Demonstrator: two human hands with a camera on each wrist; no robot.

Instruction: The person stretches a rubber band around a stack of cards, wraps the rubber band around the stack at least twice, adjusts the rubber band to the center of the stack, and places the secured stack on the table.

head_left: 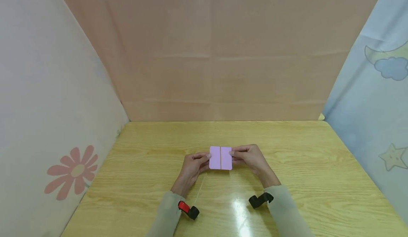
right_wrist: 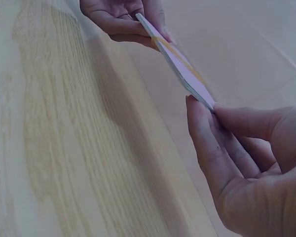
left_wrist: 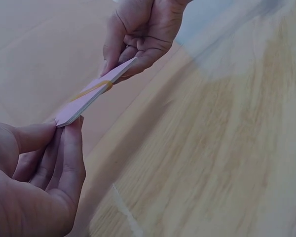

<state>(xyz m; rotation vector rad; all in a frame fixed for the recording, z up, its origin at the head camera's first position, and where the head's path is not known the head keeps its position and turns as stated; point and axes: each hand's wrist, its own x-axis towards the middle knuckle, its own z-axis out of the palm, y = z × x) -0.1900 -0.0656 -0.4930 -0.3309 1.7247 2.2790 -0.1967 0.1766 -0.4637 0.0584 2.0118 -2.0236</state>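
A thin stack of pink cards (head_left: pixel 215 158) with rounded corners is held up above the table. Around its middle runs a yellow rubber band (head_left: pixel 220 158), which also shows at the stack's edge in both wrist views. My left hand (head_left: pixel 191 167) pinches the left edge between thumb and fingers, with the thumb on the pink face. On the opposite edge my right hand (head_left: pixel 254 159) pinches likewise. Seen from the left wrist, the card stack (left_wrist: pixel 79 106) is tilted and its layered side shows. Its underside is mostly hidden from the head view.
The light wood-grain table (head_left: pixel 143 187) spreads beneath both hands. A plain pinkish-brown cloth (head_left: pixel 210 52) hangs behind it. Side cloths stand left and right, one printed with a red flower (head_left: pixel 74 171), the other with a star (head_left: pixel 393 157). Dark straps circle both wrists.
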